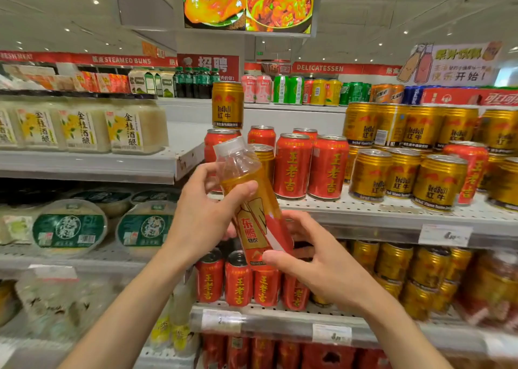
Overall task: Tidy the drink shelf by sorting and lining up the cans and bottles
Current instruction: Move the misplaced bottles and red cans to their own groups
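**Both hands on one bottle at the drink shelf**

The left hand (pixel 200 217) wraps the upper half of an orange drink bottle (pixel 253 208), thumb pressed across the front just below the clear neck. The right hand (pixel 316 259) clamps the lower end, thumb on the label's bottom edge and fingers curled behind. The bottle is held in the air in front of the shelving, tilted with its white cap (pixel 228 145) leaning up and to the left.

At far left, jars with pale yellow-flower labels (pixel 84 127) stand in a row on an upper shelf, and round green-lidded tubs (pixel 70 228) sit on the shelf below. Behind the bottle, a single gold can (pixel 227 105) stands on top of a red can. To its right, the middle shelf (pixel 364 208) carries a group of red cans (pixel 311 166) standing upright, then a cluster of gold cans (pixel 406 155) stacked two high, with one red can (pixel 471 172) mixed in among them. On the shelf beneath, more red cans (pixel 238 279) line the front edge, with gold cans (pixel 398 265) further right. Along the top shelf runs a row of mixed coloured cans (pixel 305 91).
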Demonstrator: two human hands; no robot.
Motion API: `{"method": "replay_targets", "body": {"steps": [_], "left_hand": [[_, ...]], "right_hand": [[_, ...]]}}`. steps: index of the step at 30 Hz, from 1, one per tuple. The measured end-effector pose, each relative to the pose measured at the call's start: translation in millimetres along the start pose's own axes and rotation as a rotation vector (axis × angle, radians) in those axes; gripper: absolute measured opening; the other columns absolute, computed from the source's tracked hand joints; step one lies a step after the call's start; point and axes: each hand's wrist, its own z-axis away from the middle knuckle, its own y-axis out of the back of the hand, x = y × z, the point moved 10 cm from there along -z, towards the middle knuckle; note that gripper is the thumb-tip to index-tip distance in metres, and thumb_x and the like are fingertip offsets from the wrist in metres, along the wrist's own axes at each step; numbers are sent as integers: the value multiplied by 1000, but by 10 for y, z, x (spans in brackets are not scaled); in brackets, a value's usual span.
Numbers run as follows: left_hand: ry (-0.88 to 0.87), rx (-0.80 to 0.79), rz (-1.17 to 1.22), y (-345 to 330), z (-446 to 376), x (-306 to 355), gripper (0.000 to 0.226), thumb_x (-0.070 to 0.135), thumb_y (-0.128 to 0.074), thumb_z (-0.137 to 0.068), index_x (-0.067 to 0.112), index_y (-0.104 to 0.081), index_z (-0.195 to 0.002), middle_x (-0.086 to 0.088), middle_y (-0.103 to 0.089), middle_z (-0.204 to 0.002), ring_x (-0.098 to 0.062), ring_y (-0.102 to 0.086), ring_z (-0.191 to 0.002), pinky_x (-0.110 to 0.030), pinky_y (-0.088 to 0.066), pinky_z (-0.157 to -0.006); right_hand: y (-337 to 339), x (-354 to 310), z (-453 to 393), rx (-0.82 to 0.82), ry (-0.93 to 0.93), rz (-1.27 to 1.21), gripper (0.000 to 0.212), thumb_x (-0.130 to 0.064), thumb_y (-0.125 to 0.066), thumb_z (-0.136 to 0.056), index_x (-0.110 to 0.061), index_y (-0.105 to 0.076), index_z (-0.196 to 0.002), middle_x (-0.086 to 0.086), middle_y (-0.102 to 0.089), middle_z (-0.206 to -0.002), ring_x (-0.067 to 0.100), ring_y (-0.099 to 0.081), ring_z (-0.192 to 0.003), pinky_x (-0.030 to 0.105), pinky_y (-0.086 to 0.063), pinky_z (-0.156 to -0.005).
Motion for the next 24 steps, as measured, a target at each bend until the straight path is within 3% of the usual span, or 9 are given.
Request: {"method": "replay_targets", "body": {"steps": [4, 7, 13, 15, 20, 24], "left_hand": [[64, -43, 84, -118, 128, -247, 68, 59, -73, -63, 30, -56, -122, 4, -72, -115, -19, -72, -84, -22, -51, -47], [100, -88, 129, -295, 254, -384, 70, 53, -86, -62, 28, -57, -121, 4, -72, -114, -10, -74, -90, -21, -55, -53], [139, -127, 198, -860, 545, -414, 49, 33, -77, -71, 24, -59, -116, 5, -74, -103, -5, -72, -74, -22, -51, -46], [136, -135, 192, -1126, 639, -341, 50, 31, -77, -73, 20, -59, -118, 6, -74, -104, -4, -73, -76, -23, -54, -48], [126, -149, 207, -2029, 891, -81, 29, 13, -74, -87, 22, -59, -111, 1, -74, -101, -4, -63, -47, -20, -47, -41], [128, -173, 246, -2946, 1107, 165, 30, 13, -73, -87, 22, -59, -113, 0, -74, -96, -5, -60, -44, -19, -46, -41]], "right_hand": [[-21, 172, 166, 64, -63, -17, 58, -43, -85, -77, -44, -54, -126, -21, -68, -113, -4, -64, -106, 16, -53, -84], [87, 296, 345, 86, -107, 14, 56, -39, -87, -76, -46, -56, -122, -21, -66, -108, -4, -63, -103, 11, -51, -79], [472, 581, 773, 87, -154, 89, 57, -49, -86, -72, -51, -56, -120, -27, -65, -111, -2, -62, -108, 25, -54, -89], [694, 685, 940, 95, -159, 98, 57, -50, -86, -72, -51, -56, -120, -27, -65, -110, -4, -62, -108, 21, -53, -88], [1488, 1003, 1425, 124, -164, 120, 62, -52, -87, -69, -48, -55, -122, -28, -65, -112, -9, -59, -109, 14, -50, -88], [2285, 1297, 1883, 145, -160, 164, 65, -57, -85, -70, -48, -53, -125, -31, -63, -113, -8, -60, -109, 12, -49, -87]]}}
